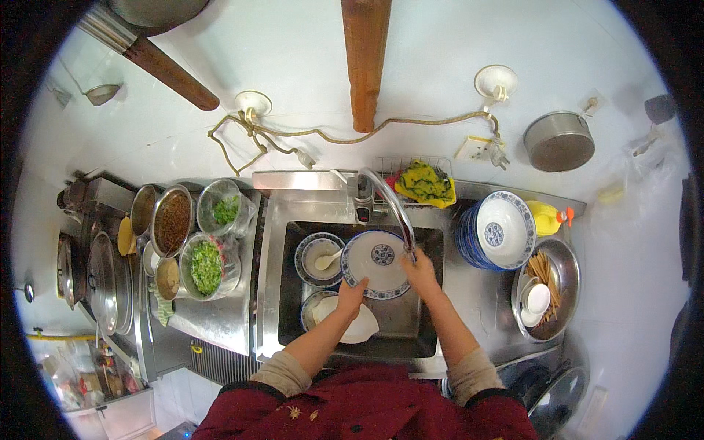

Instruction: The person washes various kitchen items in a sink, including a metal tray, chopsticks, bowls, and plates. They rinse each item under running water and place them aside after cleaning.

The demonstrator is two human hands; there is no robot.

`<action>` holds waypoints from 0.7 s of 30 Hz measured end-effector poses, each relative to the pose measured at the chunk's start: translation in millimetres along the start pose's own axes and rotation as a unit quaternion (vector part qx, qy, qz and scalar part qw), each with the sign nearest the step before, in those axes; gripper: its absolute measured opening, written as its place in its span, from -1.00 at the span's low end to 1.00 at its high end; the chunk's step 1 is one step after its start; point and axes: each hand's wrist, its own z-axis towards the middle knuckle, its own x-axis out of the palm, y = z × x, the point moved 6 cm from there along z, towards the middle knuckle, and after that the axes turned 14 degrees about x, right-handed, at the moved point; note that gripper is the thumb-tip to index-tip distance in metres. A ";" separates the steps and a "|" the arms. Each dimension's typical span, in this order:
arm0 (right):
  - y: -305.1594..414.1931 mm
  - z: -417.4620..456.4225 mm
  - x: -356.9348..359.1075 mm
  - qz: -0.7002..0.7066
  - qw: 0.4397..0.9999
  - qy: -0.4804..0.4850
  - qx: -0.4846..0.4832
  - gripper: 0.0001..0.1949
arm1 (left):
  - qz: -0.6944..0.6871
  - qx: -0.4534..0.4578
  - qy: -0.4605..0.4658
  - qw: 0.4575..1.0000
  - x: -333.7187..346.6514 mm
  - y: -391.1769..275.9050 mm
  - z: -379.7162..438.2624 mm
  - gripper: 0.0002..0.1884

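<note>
Both hands are over a sink basin (399, 335) under a curved chrome faucet (391, 201). My left hand (351, 300) grips the lower left rim of a blue-and-white patterned bowl (368, 261), thumb over its edge. My right hand (421, 269) is at the bowl's right side, close to the faucet's spout; whether it grips the rim or something else is unclear. Left of the held bowl, inside the basin, sits another patterned bowl (306, 258) with a white spoon (328, 260) in it. Nearer to me lie a further bowl (309, 308) and a white dish (360, 329).
Stacked patterned bowls (495, 231), a yellow bottle (545, 218) and a metal basin (572, 275) with chopsticks stand at right. A wire basket (385, 165) with a yellow-green cloth (426, 184) sits behind the faucet. Containers of chopped greens (205, 268) stand at left.
</note>
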 end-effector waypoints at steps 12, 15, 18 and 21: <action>114.2 -11.5 21.4 -0.368 0.828 -0.039 -0.422 -0.79 | 0.614 0.164 0.222 0.739 55.6 -130.4 26.8 -0.52; 79.1 17.6 -16.4 -0.241 0.938 -0.080 -0.238 -0.78 | 0.535 0.197 0.159 0.806 32.0 -121.7 17.6 -0.53; -23.3 29.2 4.6 0.085 0.983 -0.161 -0.029 -0.73 | 0.410 0.223 0.066 0.882 14.2 -86.2 22.8 -0.52; -99.7 -2.5 71.3 0.290 0.942 -0.127 0.112 -0.64 | 0.391 0.226 0.051 0.891 31.2 -72.1 16.1 -0.52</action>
